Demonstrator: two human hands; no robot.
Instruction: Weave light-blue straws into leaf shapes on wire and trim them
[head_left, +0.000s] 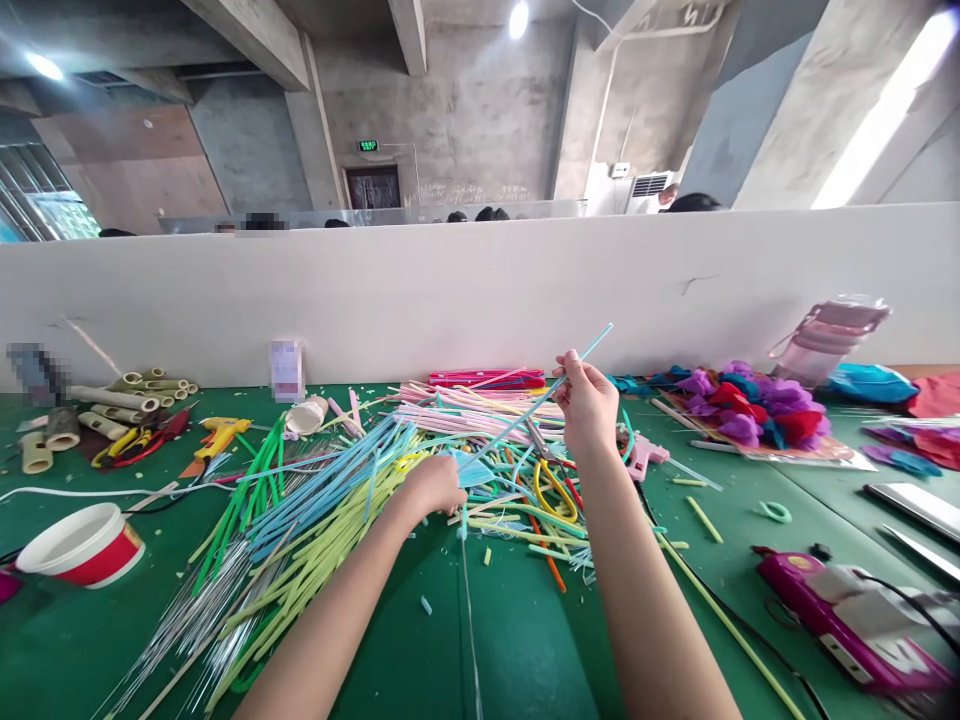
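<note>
My right hand [589,400] is raised in the middle, its fingers pinched on a thin light-blue straw-like stick [519,421]. The stick slants from upper right down toward my left hand. Lower and to the left, my left hand [433,488] is closed at the top of a thin wire stem [469,610], which hangs toward me with a bit of blue at its upper end. A light-blue fan-shaped piece [472,470] shows beside the left fingers; whether it joins the stem I cannot tell. Beneath both hands lie heaps of blue sticks [330,485], yellow-green sticks [337,540] and pink sticks [480,415].
Yellow-handled scissors [555,492] and a pink glue gun [646,455] lie by my right forearm. A paper cup [82,545], pliers and bamboo pieces [124,400] are at left. At right are a power strip [847,625], coloured petals [750,405] and a bottle [836,340]. A white partition [480,300] stands behind.
</note>
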